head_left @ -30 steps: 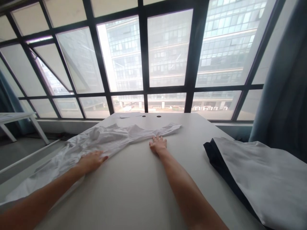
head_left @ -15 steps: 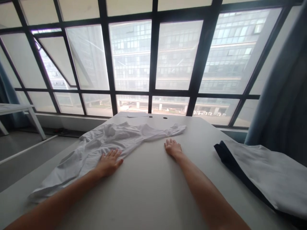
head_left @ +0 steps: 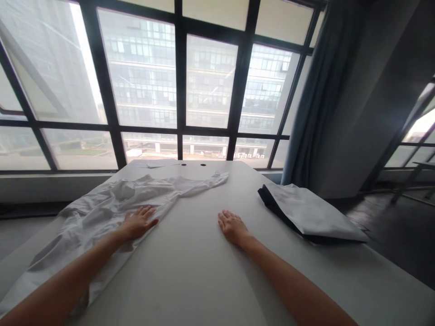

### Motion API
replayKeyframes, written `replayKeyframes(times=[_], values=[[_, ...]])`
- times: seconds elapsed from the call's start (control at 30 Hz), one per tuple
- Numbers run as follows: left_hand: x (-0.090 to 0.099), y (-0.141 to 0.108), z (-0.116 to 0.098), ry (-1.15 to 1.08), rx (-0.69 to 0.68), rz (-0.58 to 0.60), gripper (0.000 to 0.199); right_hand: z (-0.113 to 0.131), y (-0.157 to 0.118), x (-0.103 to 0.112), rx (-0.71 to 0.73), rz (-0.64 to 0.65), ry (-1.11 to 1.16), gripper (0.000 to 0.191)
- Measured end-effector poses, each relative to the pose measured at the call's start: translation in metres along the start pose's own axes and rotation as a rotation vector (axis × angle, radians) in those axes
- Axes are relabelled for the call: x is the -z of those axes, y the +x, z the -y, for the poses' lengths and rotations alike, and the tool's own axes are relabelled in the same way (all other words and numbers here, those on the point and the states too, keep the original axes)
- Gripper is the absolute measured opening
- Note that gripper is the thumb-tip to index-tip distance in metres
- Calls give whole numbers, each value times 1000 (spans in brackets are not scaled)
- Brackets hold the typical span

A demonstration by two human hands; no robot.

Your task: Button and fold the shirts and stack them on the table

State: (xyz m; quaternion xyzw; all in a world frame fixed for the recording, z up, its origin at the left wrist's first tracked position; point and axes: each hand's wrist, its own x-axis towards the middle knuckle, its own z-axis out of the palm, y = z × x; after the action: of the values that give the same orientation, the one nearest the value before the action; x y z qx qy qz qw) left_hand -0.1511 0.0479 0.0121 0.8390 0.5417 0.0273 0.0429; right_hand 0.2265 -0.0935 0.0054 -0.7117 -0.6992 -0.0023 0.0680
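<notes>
A crumpled white garment (head_left: 112,194), seemingly a shirt, lies spread over the left half of the white table (head_left: 190,271). One sleeve-like strip reaches toward the far middle. My left hand (head_left: 138,222) rests palm down on the garment's right edge, fingers stretched and holding nothing. To the right of it, my right hand (head_left: 233,226) lies flat on the bare tabletop, apart from the cloth, with its fingers extended. My left forearm covers part of the garment's near end.
At the right edge of the table lies a folded stack of white and dark navy cloth (head_left: 312,213). A flat white piece (head_left: 152,164) lies at the far end near two dark round holes. Beyond stand a large framed window (head_left: 210,81) and a blue-grey curtain (head_left: 312,113).
My view has turned to the right, bringing the whole folded stack and the curtain into sight. My left hand stays on the garment. My right hand has moved slightly nearer me on the table.
</notes>
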Motion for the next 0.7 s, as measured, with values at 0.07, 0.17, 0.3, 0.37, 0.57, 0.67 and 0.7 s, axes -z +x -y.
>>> replayKeyframes(times=[0.07,0.17,0.3,0.37,0.57,0.67,0.7], values=[[-6,2,-3,-13,27,29,74,-7,-21,8,73,5,6,51],[-11,0,-4,-69,57,-16,70,-39,-44,28,40,-34,-39,44],[-13,-18,-17,-96,7,-166,65,-115,-62,62,-373,-201,-238,42],[-13,-33,-33,-69,-54,-205,64,-156,-70,74,-605,-122,-258,47],[-8,-85,-96,-35,-160,-159,56,-215,-92,102,-649,-15,-161,30],[-8,-107,-125,-76,-226,-152,54,-201,-102,130,-638,-234,-180,31],[-8,-113,-135,-98,-250,-159,55,-190,-106,142,-606,-337,-184,33]])
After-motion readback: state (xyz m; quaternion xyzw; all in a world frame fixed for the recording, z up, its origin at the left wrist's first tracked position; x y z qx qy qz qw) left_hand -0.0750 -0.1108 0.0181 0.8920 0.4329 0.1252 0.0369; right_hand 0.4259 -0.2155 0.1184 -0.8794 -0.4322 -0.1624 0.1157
